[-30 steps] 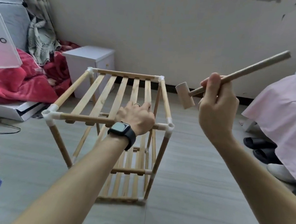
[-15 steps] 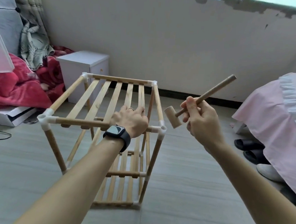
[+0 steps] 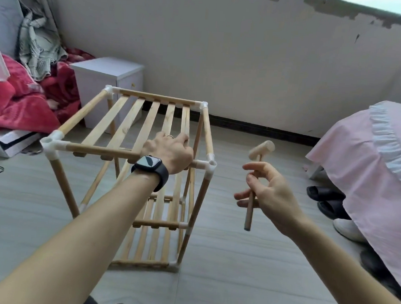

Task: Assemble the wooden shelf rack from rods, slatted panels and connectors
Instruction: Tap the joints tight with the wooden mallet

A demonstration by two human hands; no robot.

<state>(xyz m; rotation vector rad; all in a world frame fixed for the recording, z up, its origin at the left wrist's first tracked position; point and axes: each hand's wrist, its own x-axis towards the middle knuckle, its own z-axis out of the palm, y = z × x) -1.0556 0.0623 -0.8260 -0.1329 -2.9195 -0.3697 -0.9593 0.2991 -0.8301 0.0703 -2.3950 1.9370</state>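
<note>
White cabinet (image 3: 106, 75), red blanket (image 3: 17, 105), pink bedspread (image 3: 358, 166), slippers (image 3: 325, 194)

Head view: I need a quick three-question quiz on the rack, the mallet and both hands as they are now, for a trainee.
1. True or false: the left hand holds the top of the rack at its near edge.
2. The right hand holds the mallet by its handle. Where is the mallet's head? A: above the hand. B: below the hand. C: resting on the floor.
3. Short answer: is the mallet touching the rack?

Key: 1 true. 2 A. 3 no, the mallet is off to the right of the rack, apart from it.
</note>
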